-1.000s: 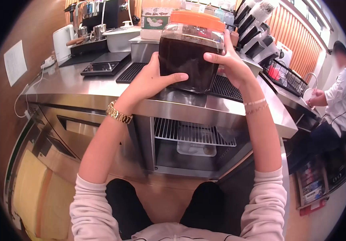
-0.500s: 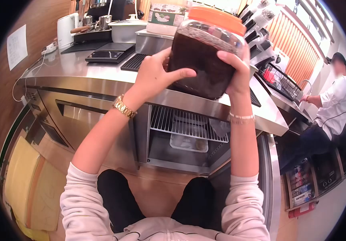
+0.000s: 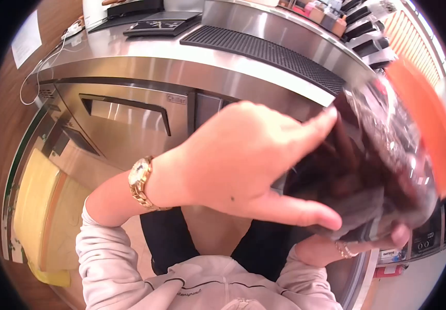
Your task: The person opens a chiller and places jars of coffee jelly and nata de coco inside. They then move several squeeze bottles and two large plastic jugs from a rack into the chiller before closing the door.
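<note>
Since the earlier frames, the jar [image 3: 357, 170] has shifted from the counter's front edge to the right of the head view and been tipped well over, its orange lid [image 3: 424, 124] now facing right. Both hands have travelled with it.

Left hand [image 3: 243, 155]: back turned to the camera, wrist level with the gold watch [image 3: 140, 178], forearm angled inward from a bent elbow. Forefinger and thumb are spread apart against the jar's near side, gripping it; the remaining fingers are not clearly seen. Right hand [image 3: 380, 244]: largely hidden beneath the jar, supporting its underside, with a fingertip showing at the bottom edge and a bracelet [image 3: 346, 250] at the wrist. Its full grip cannot be determined. Dark contents fill much of the jar; motion blur obscures its outline.

Edges: the steel counter [image 3: 114, 64] curves behind the left hand, and its front edge runs out of sight behind the jar. Clearance in depth cannot be judged. A ribbed black mat [image 3: 264, 54] lies along the counter top, with a bare steel strip in front. Below, the chiller door [image 3: 114, 129] stands left of the left hand. Open floor [image 3: 215, 232] shows between the wearer's knees.
</note>
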### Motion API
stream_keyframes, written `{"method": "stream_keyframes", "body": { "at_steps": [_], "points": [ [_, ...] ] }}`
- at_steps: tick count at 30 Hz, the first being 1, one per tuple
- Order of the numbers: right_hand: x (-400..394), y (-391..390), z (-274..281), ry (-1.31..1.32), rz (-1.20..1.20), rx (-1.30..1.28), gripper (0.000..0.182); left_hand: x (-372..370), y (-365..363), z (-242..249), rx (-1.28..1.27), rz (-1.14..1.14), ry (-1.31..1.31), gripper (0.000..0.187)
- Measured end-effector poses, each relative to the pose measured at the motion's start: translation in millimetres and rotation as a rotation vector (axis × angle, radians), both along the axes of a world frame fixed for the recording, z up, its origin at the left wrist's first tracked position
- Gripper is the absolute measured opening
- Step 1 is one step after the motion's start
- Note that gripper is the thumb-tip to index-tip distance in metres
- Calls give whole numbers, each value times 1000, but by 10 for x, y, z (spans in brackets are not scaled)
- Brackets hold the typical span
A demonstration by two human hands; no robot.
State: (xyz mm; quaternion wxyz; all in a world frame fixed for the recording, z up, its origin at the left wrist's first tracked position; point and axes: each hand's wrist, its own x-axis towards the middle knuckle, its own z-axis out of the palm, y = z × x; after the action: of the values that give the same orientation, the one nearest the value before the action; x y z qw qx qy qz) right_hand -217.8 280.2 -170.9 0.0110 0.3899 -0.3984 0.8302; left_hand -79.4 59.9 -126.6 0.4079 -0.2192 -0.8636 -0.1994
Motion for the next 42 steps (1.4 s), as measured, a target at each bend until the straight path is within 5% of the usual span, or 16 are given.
{"method": "stream_keyframes", "body": {
  "at_steps": [3, 8, 17, 21, 24, 25, 28, 40, 42],
  "points": [
    [-9, 127, -391, -34, -11, 15, 92, -11, -70, -91, -134, 101, 2, 78],
    [-169, 303, -970, -99, -47, 85, 96, -233, -907, -154, -356, 541, 454, 38],
    [-504, 104, -2007, -190, 1, 180, 104, -458, -1478, -412, -744, 914, 621, 52],
    [-569, -229, -2253, -197, 70, 194, 108, -128, -1754, -513, -343, 834, 263, 34],
    [-634, -619, -2240, -131, 117, 196, 111, 47, -2176, -468, -540, 879, 295, 22],
    [-679, -801, -2137, -91, 121, 199, 112, 320, -2704, -343, -846, 865, 371, 23],
    [-858, -1242, -1935, 59, 78, 221, 118, 139, -2382, -365, -745, 739, 214, 27],
    [-1589, -2395, -2106, 234, 68, 210, 106, -29, -2063, -503, -674, 829, 363, 29],
    [-1812, -2530, -2121, 290, 25, 367, 106, -52, -2038, -536, -662, 834, 367, 30]
  ]
}}
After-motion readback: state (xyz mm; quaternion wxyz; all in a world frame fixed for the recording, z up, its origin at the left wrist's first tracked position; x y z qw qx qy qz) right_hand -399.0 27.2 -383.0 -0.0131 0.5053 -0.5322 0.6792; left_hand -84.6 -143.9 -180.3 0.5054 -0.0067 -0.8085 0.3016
